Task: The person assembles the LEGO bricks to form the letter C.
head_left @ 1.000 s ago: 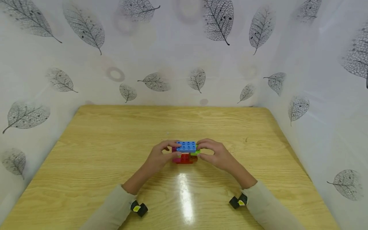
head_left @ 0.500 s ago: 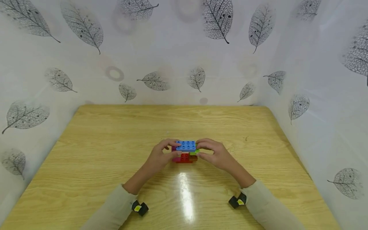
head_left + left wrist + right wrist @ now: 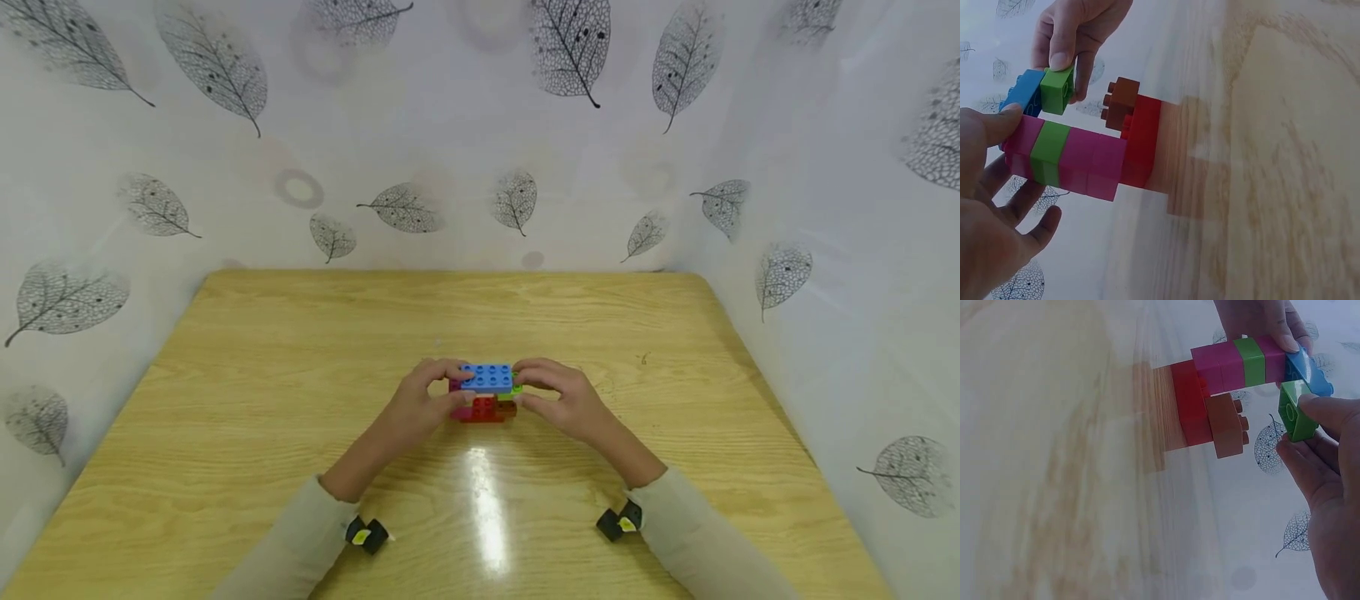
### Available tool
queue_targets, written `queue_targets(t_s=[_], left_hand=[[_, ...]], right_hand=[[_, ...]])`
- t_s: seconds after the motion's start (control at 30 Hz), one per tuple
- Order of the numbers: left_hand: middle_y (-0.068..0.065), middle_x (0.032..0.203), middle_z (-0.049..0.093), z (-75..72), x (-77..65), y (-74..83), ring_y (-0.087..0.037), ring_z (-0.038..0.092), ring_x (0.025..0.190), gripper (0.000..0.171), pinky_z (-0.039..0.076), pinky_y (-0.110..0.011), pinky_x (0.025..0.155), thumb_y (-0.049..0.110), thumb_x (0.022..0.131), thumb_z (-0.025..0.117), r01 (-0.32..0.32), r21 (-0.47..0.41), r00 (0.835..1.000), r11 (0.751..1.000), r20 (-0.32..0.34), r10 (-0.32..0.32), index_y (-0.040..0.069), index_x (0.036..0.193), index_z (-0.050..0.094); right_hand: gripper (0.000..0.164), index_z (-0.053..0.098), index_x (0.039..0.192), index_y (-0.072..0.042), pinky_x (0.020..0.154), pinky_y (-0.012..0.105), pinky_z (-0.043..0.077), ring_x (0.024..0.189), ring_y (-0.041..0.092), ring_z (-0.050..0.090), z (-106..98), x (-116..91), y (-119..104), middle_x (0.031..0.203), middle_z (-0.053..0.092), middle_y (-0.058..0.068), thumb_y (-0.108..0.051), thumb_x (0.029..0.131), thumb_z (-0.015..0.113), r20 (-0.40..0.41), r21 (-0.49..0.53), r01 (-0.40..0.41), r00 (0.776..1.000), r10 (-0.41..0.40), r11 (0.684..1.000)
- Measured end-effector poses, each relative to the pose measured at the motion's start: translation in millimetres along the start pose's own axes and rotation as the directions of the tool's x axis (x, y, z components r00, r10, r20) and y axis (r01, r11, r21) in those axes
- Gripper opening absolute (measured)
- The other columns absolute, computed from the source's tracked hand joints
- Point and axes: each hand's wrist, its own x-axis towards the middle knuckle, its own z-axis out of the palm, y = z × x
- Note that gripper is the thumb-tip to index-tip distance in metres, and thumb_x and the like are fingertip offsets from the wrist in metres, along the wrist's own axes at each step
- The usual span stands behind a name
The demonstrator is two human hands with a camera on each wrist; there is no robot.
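Observation:
A toy-brick build stands on the table, with a red brick at its base. On the red brick's left end rises a column of pink bricks with one green layer in it. A brown brick sits on the right end. Across the column's top reaches a blue brick, studs up. My left hand grips the top of the column, thumb at the seam between pink and blue. With my right hand I pinch a separate green brick under the blue one's right end, above the brown brick.
The wooden table extends around the build on all sides. White cloth with a leaf print hangs behind and at both sides. Black wrist devices sit at both sleeves.

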Motion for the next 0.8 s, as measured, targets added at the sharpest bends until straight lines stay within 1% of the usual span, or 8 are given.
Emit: queue_targets(t_s=[0.07, 0.17, 0.33, 0.43, 0.5, 0.57, 0.67, 0.8], left_hand=[[-0.002, 0.133, 0.062, -0.8, 0.7, 2.1, -0.024, 0.051, 0.113, 0.017, 0.050, -0.051, 0.096, 0.015, 0.094, 0.072, 0.003, 0.004, 1.000, 1.000, 0.010, -0.003, 0.018, 0.110, 0.071], [-0.002, 0.132, 0.062, -1.8, 1.2, 4.3, -0.024, 0.052, 0.114, 0.014, 0.050, -0.052, 0.098, 0.013, 0.093, 0.073, -0.004, 0.026, 1.000, 1.000, 0.014, 0.004, 0.018, 0.106, 0.070], [-0.003, 0.132, 0.062, -3.2, 0.6, 6.4, -0.024, 0.052, 0.115, 0.014, 0.050, -0.054, 0.098, 0.012, 0.092, 0.073, -0.027, 0.050, 1.000, 0.998, 0.016, 0.026, 0.018, 0.105, 0.069], [-0.005, 0.133, 0.062, -3.1, 0.2, 6.3, -0.025, 0.052, 0.114, 0.016, 0.049, -0.056, 0.098, 0.011, 0.092, 0.074, -0.037, 0.046, 0.999, 0.998, 0.015, 0.036, 0.017, 0.106, 0.070], [-0.005, 0.133, 0.062, -2.9, 0.0, 5.6, -0.024, 0.052, 0.114, 0.016, 0.049, -0.055, 0.098, 0.011, 0.092, 0.074, -0.038, 0.050, 0.999, 0.998, 0.013, 0.037, 0.017, 0.106, 0.070], [-0.004, 0.133, 0.062, -2.6, 0.0, 5.4, -0.023, 0.052, 0.113, 0.016, 0.050, -0.054, 0.097, 0.013, 0.092, 0.074, -0.034, 0.072, 0.999, 0.997, 0.009, 0.033, 0.017, 0.107, 0.071], [-0.001, 0.133, 0.063, -2.5, -0.2, 5.5, -0.020, 0.053, 0.110, 0.017, 0.052, -0.048, 0.091, 0.018, 0.092, 0.075, -0.032, 0.133, 0.999, 0.991, 0.000, 0.032, 0.020, 0.108, 0.072], [0.000, 0.131, 0.064, -2.6, -0.2, 5.6, -0.018, 0.055, 0.107, 0.020, 0.054, -0.044, 0.088, 0.022, 0.091, 0.076, -0.061, 0.194, 0.998, 0.979, -0.012, 0.065, 0.021, 0.111, 0.072]], right_hand=[[0.026, 0.071, 0.105, -0.003, 0.087, 0.041, 0.058, 0.110, 0.034, 0.067, 0.0, -1.4, 5.2, 0.120, 0.068, 0.019, 0.011, 0.084, 0.074, -0.001, 0.014, -0.001, 1.000, 0.001, 1.000], [0.026, 0.072, 0.106, -0.002, 0.088, 0.040, 0.058, 0.111, 0.033, 0.067, 0.4, -0.9, 6.1, 0.120, 0.068, 0.020, 0.012, 0.084, 0.074, -0.006, 0.031, -0.003, 1.000, 0.004, 1.000], [0.025, 0.071, 0.107, -0.003, 0.091, 0.035, 0.057, 0.116, 0.023, 0.066, 1.3, -1.1, 5.0, 0.122, 0.067, 0.018, 0.010, 0.085, 0.073, -0.003, 0.054, -0.040, 0.999, 0.040, 0.998], [0.025, 0.071, 0.107, -0.003, 0.091, 0.037, 0.056, 0.117, 0.020, 0.065, 1.7, -1.7, 4.4, 0.122, 0.066, 0.018, 0.010, 0.086, 0.072, -0.002, 0.065, -0.055, 0.998, 0.055, 0.996], [0.025, 0.071, 0.107, -0.002, 0.091, 0.039, 0.057, 0.117, 0.020, 0.065, 1.9, -1.8, 4.3, 0.122, 0.066, 0.019, 0.011, 0.086, 0.072, -0.001, 0.068, -0.058, 0.998, 0.058, 0.996], [0.026, 0.070, 0.107, -0.001, 0.090, 0.043, 0.057, 0.116, 0.022, 0.065, 1.8, -1.8, 4.0, 0.122, 0.066, 0.021, 0.012, 0.085, 0.072, 0.000, 0.068, -0.054, 0.999, 0.054, 0.996], [0.027, 0.069, 0.107, -0.001, 0.089, 0.046, 0.056, 0.115, 0.023, 0.065, 1.4, -1.4, 3.9, 0.121, 0.065, 0.023, 0.013, 0.084, 0.072, 0.000, 0.059, -0.059, 0.998, 0.059, 0.997], [0.028, 0.069, 0.107, -0.002, 0.092, 0.041, 0.056, 0.117, 0.021, 0.064, 0.5, -0.5, 2.8, 0.122, 0.065, 0.020, 0.014, 0.083, 0.073, 0.013, 0.070, -0.087, 0.996, 0.086, 0.994]])
